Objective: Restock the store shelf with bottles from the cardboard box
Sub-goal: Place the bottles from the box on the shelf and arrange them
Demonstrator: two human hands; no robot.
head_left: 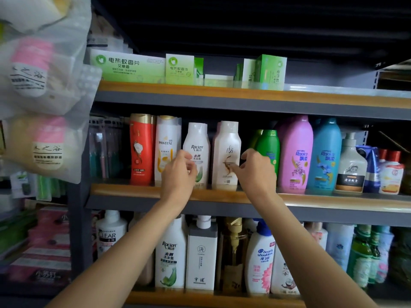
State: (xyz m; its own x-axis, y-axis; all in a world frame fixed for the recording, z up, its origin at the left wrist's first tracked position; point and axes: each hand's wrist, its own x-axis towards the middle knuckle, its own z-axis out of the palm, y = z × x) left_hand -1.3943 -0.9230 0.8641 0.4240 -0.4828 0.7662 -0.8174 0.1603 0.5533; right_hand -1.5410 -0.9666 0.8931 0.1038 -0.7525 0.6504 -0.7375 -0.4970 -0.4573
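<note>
Now: left hand (179, 172) grip curled, unclear | right hand (255, 167) fingertips touch cream bottle (226, 152), unclear

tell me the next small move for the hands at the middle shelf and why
Probably draw both hands back. The left hand and right hand hang loosely curled before the Raclen bottle and cream bottle, which stand upright on the middle shelf; neither hand visibly grips anything.

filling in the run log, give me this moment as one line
phase: placing on middle shelf | left hand: at white Raclen bottle, grip unclear | right hand: fingertips at cream bottle, grip unclear | bottles upright
</note>
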